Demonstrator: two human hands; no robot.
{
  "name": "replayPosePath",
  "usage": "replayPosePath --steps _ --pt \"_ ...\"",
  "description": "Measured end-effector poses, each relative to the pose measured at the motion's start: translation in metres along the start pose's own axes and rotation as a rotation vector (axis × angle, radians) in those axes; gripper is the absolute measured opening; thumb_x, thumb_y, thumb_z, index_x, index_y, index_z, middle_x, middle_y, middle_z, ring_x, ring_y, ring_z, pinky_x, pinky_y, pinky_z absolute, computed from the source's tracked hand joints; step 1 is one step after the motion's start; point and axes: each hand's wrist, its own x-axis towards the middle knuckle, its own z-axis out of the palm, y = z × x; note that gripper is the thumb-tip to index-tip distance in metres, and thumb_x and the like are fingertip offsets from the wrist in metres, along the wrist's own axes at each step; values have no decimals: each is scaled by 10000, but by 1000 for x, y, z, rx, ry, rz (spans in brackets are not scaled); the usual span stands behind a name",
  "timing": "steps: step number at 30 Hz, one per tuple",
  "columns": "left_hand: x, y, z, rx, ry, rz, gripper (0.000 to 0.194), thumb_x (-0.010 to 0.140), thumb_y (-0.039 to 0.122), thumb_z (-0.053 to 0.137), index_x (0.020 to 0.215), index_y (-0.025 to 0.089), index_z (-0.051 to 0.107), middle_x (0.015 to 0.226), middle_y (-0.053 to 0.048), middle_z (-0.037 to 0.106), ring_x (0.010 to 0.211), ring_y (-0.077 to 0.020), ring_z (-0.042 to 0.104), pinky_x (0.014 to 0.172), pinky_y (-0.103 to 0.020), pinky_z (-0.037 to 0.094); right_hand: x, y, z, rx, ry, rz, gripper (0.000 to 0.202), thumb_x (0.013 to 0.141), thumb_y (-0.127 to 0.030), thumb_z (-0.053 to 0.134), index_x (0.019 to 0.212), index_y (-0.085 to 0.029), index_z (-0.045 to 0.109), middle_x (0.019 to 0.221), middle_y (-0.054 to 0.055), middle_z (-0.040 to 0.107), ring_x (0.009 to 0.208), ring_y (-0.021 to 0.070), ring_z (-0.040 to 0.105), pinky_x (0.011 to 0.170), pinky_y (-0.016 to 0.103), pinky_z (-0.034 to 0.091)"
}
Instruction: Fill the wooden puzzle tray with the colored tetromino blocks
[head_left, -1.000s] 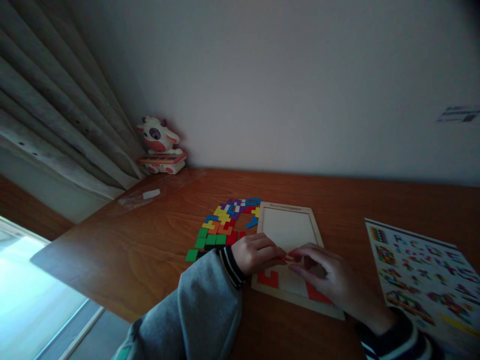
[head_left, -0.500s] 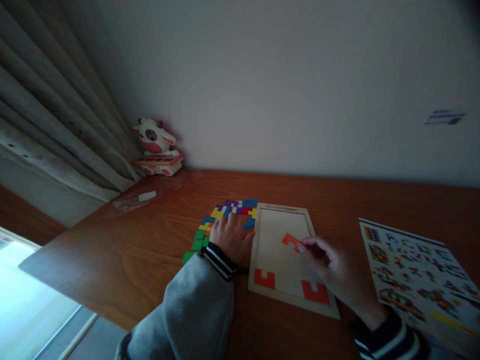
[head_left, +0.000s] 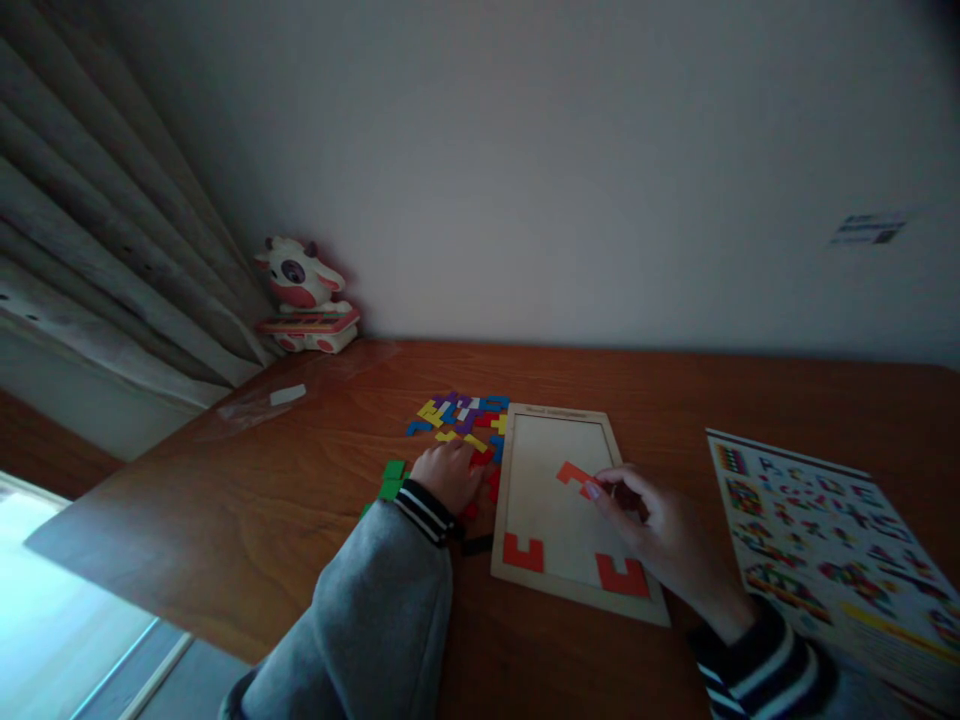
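My right hand (head_left: pixel 630 505) pinches a red puzzle piece (head_left: pixel 574 475) between thumb and fingers, over the right half of a shallow wooden tray (head_left: pixel 559 490). Two notched red pieces lie inside the tray: one (head_left: pixel 523 552) in its near left corner, another (head_left: pixel 622 575) in the near right corner. Left of the tray, my left hand (head_left: pixel 448 477) rests palm down on loose puzzle pieces, fingers apart, their tips partly hidden among the pieces. Beyond it are yellow, blue, purple and white pieces (head_left: pixel 457 410). Green pieces (head_left: pixel 392 480) lie by its wrist, and red ones beside the thumb.
A printed sheet (head_left: pixel 825 540) with coloured pictures lies to the right on the wooden table (head_left: pixel 300 520). A toy cow with a keyboard (head_left: pixel 307 295) stands at the back left near the curtain (head_left: pixel 127 220). Clear plastic wrapping (head_left: pixel 262 405) lies in front of it.
My left hand has drawn back toward me over the pieces; several yellow, blue and red ones have shifted or come into sight. My right hand still holds the red piece over the tray.
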Motion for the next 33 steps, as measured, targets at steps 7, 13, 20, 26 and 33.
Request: replayPosePath --steps 7,13,20,26,33 --pt "4 -19 2 -30 60 21 417 880 533 539 1055 177 669 1159 -114 683 1054 -272 648 907 -365 522 0 1 1 15 1 -8 255 911 -449 539 914 -225 662 766 19 671 655 162 607 608 280 473" --pt "5 -21 -1 -2 62 79 222 849 309 536 949 175 683 986 -92 718 916 -261 682 802 -358 538 0 -2 -1 21 -11 -14 253 917 -444 540 917 -220 659 782 24 665 677 165 604 606 280 474" --pt "9 -27 3 -2 94 164 249 853 158 486 1007 169 681 1017 -86 713 951 -226 673 843 -328 527 0 0 0 25 -15 -23 266 923 -450 535 917 -221 670 786 27 677 669 164 608 611 285 477" --pt "6 -36 6 20 148 160 358 906 465 526 1080 187 670 1129 -102 687 1034 -262 650 894 -372 527 0 0 1 38 -18 -11 263 926 -447 528 921 -222 664 780 17 662 671 161 610 621 282 480" --pt "8 -42 0 40 60 103 236 863 219 522 1039 203 679 1048 -75 709 958 -235 674 827 -331 534 0 -1 1 24 7 -15 256 910 -443 547 903 -222 674 760 23 673 655 163 610 598 279 484"
